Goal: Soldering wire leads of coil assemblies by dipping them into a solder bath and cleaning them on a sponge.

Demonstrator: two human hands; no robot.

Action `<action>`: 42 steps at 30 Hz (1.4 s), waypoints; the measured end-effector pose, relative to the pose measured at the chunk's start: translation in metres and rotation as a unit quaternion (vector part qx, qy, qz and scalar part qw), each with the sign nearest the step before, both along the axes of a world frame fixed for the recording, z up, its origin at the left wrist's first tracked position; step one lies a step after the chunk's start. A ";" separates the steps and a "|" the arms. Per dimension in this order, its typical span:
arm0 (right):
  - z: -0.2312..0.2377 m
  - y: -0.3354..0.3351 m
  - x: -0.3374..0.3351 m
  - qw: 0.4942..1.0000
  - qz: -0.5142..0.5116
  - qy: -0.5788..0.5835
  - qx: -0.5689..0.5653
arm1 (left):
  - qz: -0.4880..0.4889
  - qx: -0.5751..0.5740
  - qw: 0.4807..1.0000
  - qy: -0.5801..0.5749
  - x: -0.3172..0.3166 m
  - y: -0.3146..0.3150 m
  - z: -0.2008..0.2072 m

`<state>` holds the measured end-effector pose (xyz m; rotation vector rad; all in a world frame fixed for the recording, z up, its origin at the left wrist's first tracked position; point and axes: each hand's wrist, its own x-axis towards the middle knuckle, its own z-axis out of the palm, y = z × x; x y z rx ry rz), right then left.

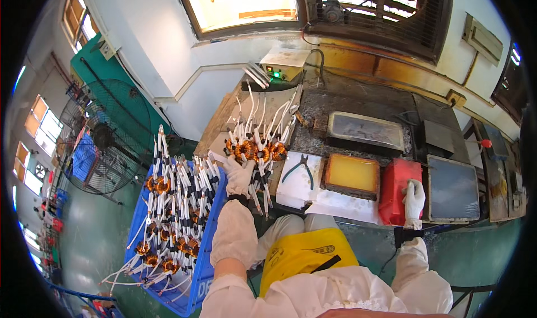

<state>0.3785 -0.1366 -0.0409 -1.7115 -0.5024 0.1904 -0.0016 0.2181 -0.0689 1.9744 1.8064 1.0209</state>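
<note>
Yellow apron (305, 256) is seen lowest, over the lap. Blue crate (210, 245) at left is filled with copper-wound coils (168, 217) with white leads. Left hand (239, 175), gloved, is closed on a row of coils (254, 149) lying on the tabletop (335, 102). Right hand (414, 200), gloved, is laid loosely open on a red box (394, 192). Yellow liquid is held in a shallow tray (352, 174); grey contents in a metal tray (366, 130) behind. Pliers (300, 168) are noted between.

Pliers (299, 169) block gap beside coils (254, 149).
</note>
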 end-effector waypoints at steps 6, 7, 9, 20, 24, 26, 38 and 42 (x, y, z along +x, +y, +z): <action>-0.006 0.000 0.002 1.000 -0.011 -0.005 -0.008 | -0.060 0.111 0.982 0.141 0.018 0.000 -0.004; -0.008 0.001 0.003 1.000 -0.010 -0.007 -0.007 | -0.025 0.127 0.967 0.217 0.021 0.000 -0.008; -0.006 0.001 0.004 1.000 -0.019 -0.011 -0.015 | -0.027 0.104 0.969 0.222 0.020 0.010 -0.017; -0.011 0.008 0.004 0.999 -0.029 -0.025 -0.028 | -0.083 0.111 0.972 0.192 -0.008 0.076 -0.019; -0.014 0.002 0.006 0.999 -0.035 -0.031 -0.029 | -0.145 0.159 0.951 0.223 -0.005 0.057 -0.027; -0.014 0.001 0.007 0.999 -0.035 -0.033 -0.024 | -0.153 0.187 0.939 0.244 -0.006 0.054 -0.032; -0.008 0.003 0.002 0.999 -0.025 -0.019 -0.010 | -0.134 0.120 0.963 0.199 0.000 0.026 0.001; -0.011 0.001 0.006 1.000 -0.019 -0.013 0.006 | -0.165 0.163 0.963 0.135 0.001 -0.001 0.013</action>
